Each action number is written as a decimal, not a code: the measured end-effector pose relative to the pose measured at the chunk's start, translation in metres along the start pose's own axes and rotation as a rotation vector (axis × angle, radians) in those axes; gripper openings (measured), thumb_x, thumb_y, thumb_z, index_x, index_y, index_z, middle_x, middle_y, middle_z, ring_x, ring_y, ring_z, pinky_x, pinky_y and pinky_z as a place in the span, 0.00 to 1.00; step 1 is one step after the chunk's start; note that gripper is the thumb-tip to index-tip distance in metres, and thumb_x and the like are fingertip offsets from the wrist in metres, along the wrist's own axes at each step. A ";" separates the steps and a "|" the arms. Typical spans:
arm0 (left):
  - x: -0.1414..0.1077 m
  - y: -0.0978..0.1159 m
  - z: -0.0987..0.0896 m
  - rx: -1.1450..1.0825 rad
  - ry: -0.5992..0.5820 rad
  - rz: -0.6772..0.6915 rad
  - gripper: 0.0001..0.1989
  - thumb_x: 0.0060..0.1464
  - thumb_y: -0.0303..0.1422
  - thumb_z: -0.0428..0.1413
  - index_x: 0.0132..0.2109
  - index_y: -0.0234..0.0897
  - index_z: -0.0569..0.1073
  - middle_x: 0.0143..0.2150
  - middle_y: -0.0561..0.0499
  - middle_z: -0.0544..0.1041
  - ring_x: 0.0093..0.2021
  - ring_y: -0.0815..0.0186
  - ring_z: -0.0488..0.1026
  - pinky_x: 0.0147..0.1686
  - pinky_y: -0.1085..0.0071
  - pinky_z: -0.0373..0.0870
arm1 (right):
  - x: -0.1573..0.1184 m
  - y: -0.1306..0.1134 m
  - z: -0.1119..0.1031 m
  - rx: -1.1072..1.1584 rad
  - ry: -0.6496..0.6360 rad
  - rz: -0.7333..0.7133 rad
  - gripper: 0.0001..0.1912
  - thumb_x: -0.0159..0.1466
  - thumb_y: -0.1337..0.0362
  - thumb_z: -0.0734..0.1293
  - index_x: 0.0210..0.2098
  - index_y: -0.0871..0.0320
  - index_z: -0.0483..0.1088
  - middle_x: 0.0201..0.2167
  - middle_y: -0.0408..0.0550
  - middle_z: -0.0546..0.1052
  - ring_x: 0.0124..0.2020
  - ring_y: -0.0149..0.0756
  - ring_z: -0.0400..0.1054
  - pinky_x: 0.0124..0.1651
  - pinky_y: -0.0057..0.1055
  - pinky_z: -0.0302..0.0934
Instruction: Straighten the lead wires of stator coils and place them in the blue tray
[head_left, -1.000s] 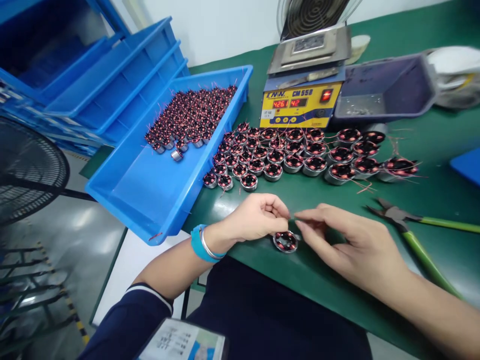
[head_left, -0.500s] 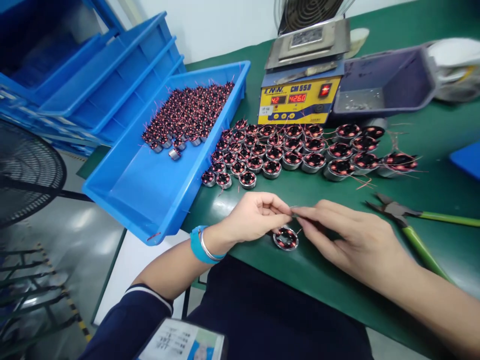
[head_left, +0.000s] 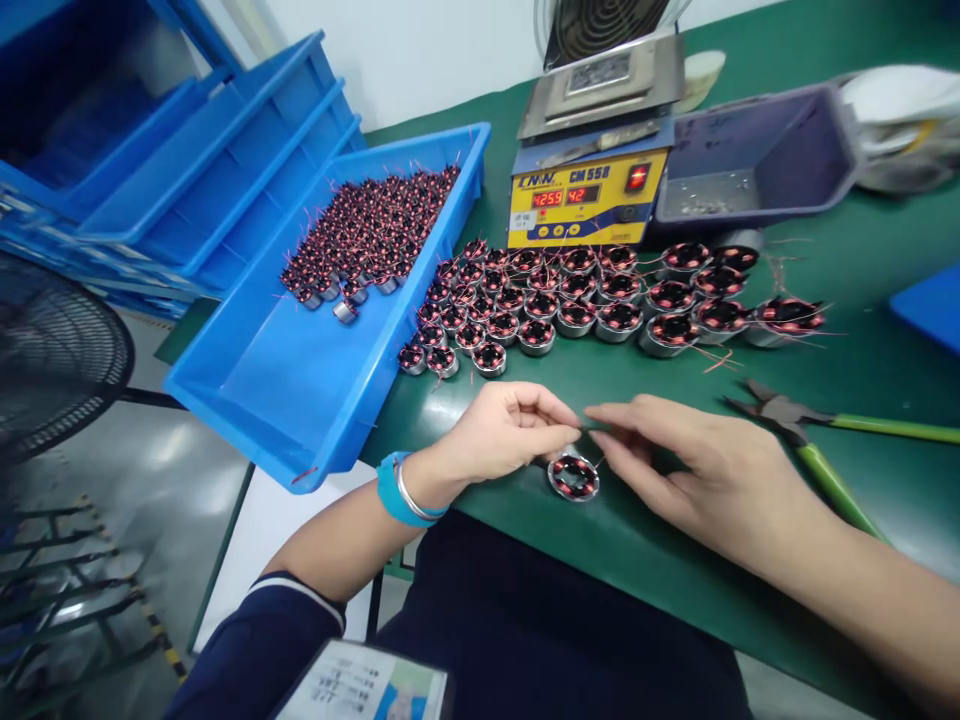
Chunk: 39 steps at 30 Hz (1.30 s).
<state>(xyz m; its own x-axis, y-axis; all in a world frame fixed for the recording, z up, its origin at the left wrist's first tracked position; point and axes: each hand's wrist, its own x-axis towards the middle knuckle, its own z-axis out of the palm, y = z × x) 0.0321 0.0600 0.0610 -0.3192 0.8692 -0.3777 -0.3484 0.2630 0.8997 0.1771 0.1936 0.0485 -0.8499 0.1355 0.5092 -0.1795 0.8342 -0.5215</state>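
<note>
Lying on the green bench (head_left: 630,560) just below the fingertips, the coil-wound stator (head_left: 574,491) should be fairly dense for its size. Its metal outer ring looks stiff and perhaps a little slick, so the rim is the sound place to take hold; the copper windings inside look easier to scuff, and the fine lead (head_left: 599,462) likely bends or snaps readily.

Take that stator as the clock's centre, twelve pointing away from the person. At ten o'clock stands one blue tray (head_left: 259,370) on the bench, its heaped stators too many to count; the stacked trays (head_left: 225,165) beyond are cut off. One CM 558 solder pot (head_left: 585,205) sits at twelve, one purple bin (head_left: 795,150) at one.

Of two bare hands, the left hand (head_left: 506,430) has thumb and forefinger pressed together, a wire between them impossible to confirm; the right hand (head_left: 690,465) keeps thumb and forefinger slightly parted.

One pair of green-handled diagonal cutters (head_left: 786,410) lies between two and three. Roughly thirty-five loose stators (head_left: 576,318), overlapping, run from eleven to nearly two.
</note>
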 end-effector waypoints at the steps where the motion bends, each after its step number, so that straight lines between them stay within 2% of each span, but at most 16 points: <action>1: 0.000 -0.001 0.000 -0.027 0.026 0.012 0.22 0.38 0.35 0.73 0.38 0.31 0.74 0.23 0.57 0.75 0.20 0.75 0.69 0.21 0.78 0.62 | -0.001 0.001 -0.001 -0.002 -0.003 -0.015 0.08 0.70 0.67 0.62 0.40 0.57 0.74 0.24 0.43 0.74 0.22 0.28 0.69 0.27 0.25 0.62; 3: 0.000 -0.001 0.001 -0.071 0.056 0.023 0.28 0.36 0.31 0.74 0.45 0.32 0.72 0.24 0.59 0.75 0.20 0.77 0.68 0.21 0.79 0.60 | -0.001 0.002 -0.001 0.013 -0.014 0.004 0.09 0.70 0.67 0.62 0.37 0.57 0.73 0.27 0.44 0.76 0.24 0.29 0.71 0.29 0.26 0.64; 5: 0.001 0.001 0.000 -0.074 0.040 -0.004 0.29 0.36 0.30 0.73 0.47 0.31 0.72 0.23 0.60 0.74 0.19 0.77 0.67 0.20 0.80 0.57 | 0.000 0.002 -0.001 0.049 -0.027 0.067 0.09 0.70 0.67 0.62 0.36 0.56 0.73 0.27 0.44 0.77 0.25 0.30 0.72 0.29 0.26 0.64; 9: 0.004 0.007 0.000 0.025 -0.021 -0.097 0.14 0.41 0.30 0.70 0.33 0.29 0.75 0.18 0.58 0.70 0.17 0.78 0.63 0.18 0.79 0.54 | 0.004 0.001 0.001 0.129 -0.038 0.161 0.09 0.69 0.66 0.63 0.35 0.55 0.74 0.26 0.44 0.78 0.25 0.31 0.71 0.28 0.26 0.63; 12: 0.005 0.010 0.003 0.070 0.001 -0.103 0.08 0.46 0.26 0.66 0.28 0.30 0.74 0.15 0.59 0.67 0.16 0.78 0.60 0.17 0.79 0.51 | 0.006 0.000 -0.001 0.185 -0.031 0.247 0.09 0.68 0.64 0.63 0.34 0.55 0.75 0.26 0.44 0.78 0.25 0.31 0.71 0.29 0.27 0.64; 16: 0.003 0.011 0.008 0.084 0.083 -0.081 0.07 0.49 0.21 0.61 0.26 0.31 0.72 0.14 0.61 0.65 0.14 0.79 0.59 0.16 0.80 0.49 | 0.004 0.003 -0.013 0.290 -0.034 0.468 0.16 0.69 0.52 0.63 0.41 0.56 0.76 0.29 0.47 0.80 0.25 0.34 0.73 0.30 0.30 0.67; 19: 0.003 0.010 0.011 0.079 0.113 -0.074 0.08 0.50 0.19 0.60 0.26 0.31 0.72 0.15 0.60 0.67 0.14 0.79 0.59 0.16 0.80 0.51 | -0.001 0.006 -0.024 0.310 -0.087 0.546 0.21 0.67 0.46 0.64 0.42 0.56 0.77 0.33 0.50 0.82 0.27 0.35 0.75 0.31 0.30 0.69; 23: 0.004 0.012 0.015 0.045 0.170 -0.087 0.07 0.49 0.15 0.57 0.29 0.30 0.74 0.20 0.56 0.74 0.14 0.80 0.59 0.15 0.81 0.52 | -0.004 0.007 -0.023 0.276 -0.030 0.534 0.17 0.65 0.48 0.67 0.38 0.55 0.78 0.35 0.49 0.82 0.32 0.37 0.75 0.35 0.31 0.72; 30: 0.006 0.015 0.020 0.040 0.179 -0.095 0.11 0.53 0.16 0.56 0.26 0.30 0.71 0.17 0.57 0.71 0.13 0.80 0.59 0.14 0.82 0.51 | 0.005 0.002 -0.006 0.297 0.051 0.448 0.12 0.66 0.53 0.68 0.36 0.54 0.78 0.33 0.47 0.81 0.30 0.35 0.75 0.36 0.30 0.71; 34: 0.008 0.014 0.020 0.067 0.174 -0.085 0.11 0.56 0.17 0.55 0.27 0.30 0.70 0.20 0.56 0.74 0.13 0.81 0.58 0.14 0.82 0.50 | 0.009 0.004 -0.003 0.337 0.043 0.447 0.10 0.65 0.55 0.68 0.33 0.54 0.77 0.29 0.46 0.80 0.28 0.34 0.74 0.34 0.29 0.69; 39: 0.009 0.017 0.021 0.043 0.144 -0.100 0.13 0.56 0.16 0.55 0.26 0.31 0.69 0.20 0.55 0.76 0.12 0.82 0.56 0.14 0.82 0.48 | 0.009 0.005 -0.003 0.432 0.004 0.516 0.12 0.64 0.54 0.69 0.33 0.56 0.76 0.27 0.47 0.81 0.27 0.35 0.74 0.33 0.29 0.70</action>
<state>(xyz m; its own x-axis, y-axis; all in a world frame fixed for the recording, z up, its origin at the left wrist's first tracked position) 0.0414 0.0812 0.0773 -0.4090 0.7697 -0.4901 -0.3473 0.3653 0.8637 0.1699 0.2009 0.0524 -0.8783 0.4619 0.1231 0.0666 0.3732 -0.9254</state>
